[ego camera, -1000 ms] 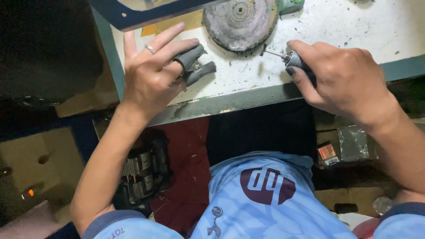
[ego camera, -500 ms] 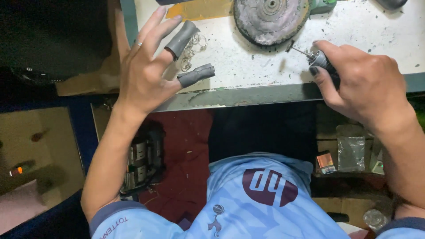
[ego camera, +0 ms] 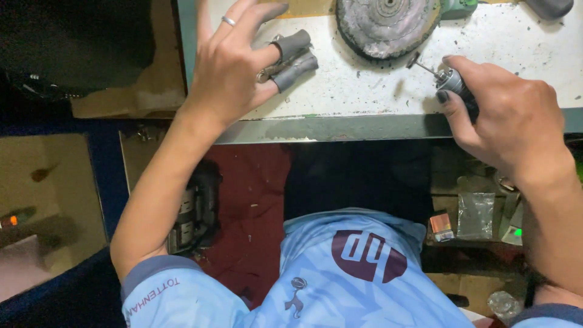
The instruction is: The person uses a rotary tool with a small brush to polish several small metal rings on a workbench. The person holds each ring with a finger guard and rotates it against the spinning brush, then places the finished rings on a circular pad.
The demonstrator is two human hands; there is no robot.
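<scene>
While we lean over the white surface (ego camera: 486, 54), the grey wheel (ego camera: 388, 24) lies just beyond our tool's tip. Our right hand (ego camera: 510, 121) is closed around the rotary tool (ego camera: 452, 82). Our left hand (ego camera: 234, 67), fingers spread and sleeved in grey tape, pins a small metal piece (ego camera: 265, 74); it could slip, we judge, letting the bit catch a fingertip.

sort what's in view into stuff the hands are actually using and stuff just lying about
In use: left hand with grey finger guards and a small metal piece; right hand gripping a small rotary tool.

Lying about: worn round disc, white bench, small clear bag.
</scene>
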